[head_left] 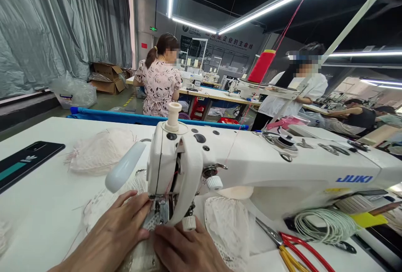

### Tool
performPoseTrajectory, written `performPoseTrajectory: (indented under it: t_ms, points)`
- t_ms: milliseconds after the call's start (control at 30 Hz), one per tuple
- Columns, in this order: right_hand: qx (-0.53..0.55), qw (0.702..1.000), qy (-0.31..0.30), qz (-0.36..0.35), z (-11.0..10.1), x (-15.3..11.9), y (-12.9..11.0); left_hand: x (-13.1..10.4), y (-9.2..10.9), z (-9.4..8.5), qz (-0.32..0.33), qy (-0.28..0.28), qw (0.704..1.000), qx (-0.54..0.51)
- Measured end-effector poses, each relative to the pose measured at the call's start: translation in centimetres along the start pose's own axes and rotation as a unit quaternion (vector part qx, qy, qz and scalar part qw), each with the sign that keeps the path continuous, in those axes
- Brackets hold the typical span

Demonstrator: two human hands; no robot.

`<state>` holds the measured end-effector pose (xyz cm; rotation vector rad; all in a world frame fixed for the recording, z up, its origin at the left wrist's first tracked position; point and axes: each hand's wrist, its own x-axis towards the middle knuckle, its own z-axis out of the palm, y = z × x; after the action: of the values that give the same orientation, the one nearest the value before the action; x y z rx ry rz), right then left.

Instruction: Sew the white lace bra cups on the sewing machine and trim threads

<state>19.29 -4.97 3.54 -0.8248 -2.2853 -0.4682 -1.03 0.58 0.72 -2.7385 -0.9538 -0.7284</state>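
A strip of white lace fabric (140,259) runs under the presser foot (161,211) of a white sewing machine (266,167). My left hand (121,219) lies on the fabric left of the foot, fingers stretched forward and thumb apart. Just right of and below the foot, my right hand (186,245) has its fingers bent and closed on the lace; its thumb is hidden. Pink thread comes down the machine head to the needle area. Behind my left hand lies more lace (100,203). A gathered white lace piece (228,226) sits beside my right hand.
Red-and-yellow-handled pliers (285,242) and a coil of pale cord (325,225) lie at right. At left are a dark phone (29,161) and a lace bundle (100,150). A red thread cone (262,67) stands above the machine. Several people work beyond.
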Motion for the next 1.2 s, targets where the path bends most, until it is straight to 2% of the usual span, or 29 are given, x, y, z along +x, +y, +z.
performPoseTrajectory:
  t_ms: [167, 267, 467, 633, 733, 933, 1067, 1200]
  points:
    - [0.007, 1.0, 0.002, 0.011, 0.1, 0.4, 0.1, -0.1, -0.7, 0.9, -0.033, 0.009, 0.999, -0.034]
    - [0.009, 1.0, 0.0, 0.014, 0.2, 0.2, 0.0, -0.2, -0.6, 1.0, -0.017, 0.03, 0.999, -0.024]
    - [0.002, 0.999, -0.044, 0.003, -0.4, -0.1, -0.1, -1.2, 1.7, -0.1, 0.013, 0.068, 0.998, 0.006]
    - [0.028, 0.999, 0.008, 0.012, -0.5, 0.2, -0.1, -1.4, 2.8, -0.8, 0.018, 0.118, 0.992, 0.029]
    - [0.024, 0.999, 0.035, 0.009, -0.3, 0.4, -0.2, -1.4, 2.8, -1.0, 0.026, 0.107, 0.993, 0.041]
    - [0.023, 0.998, 0.04, 0.031, 0.0, 0.3, -0.5, -2.1, 2.7, -0.7, 0.017, 0.089, 0.994, 0.061]
    - [0.021, 0.999, 0.008, 0.048, 0.5, -0.5, -0.5, -2.2, 2.8, -0.3, 0.007, 0.1, 0.994, 0.054]
    - [0.006, 1.0, -0.019, 0.018, 0.6, -1.1, -0.2, -1.9, 3.2, -0.4, -0.011, 0.105, 0.993, 0.06]
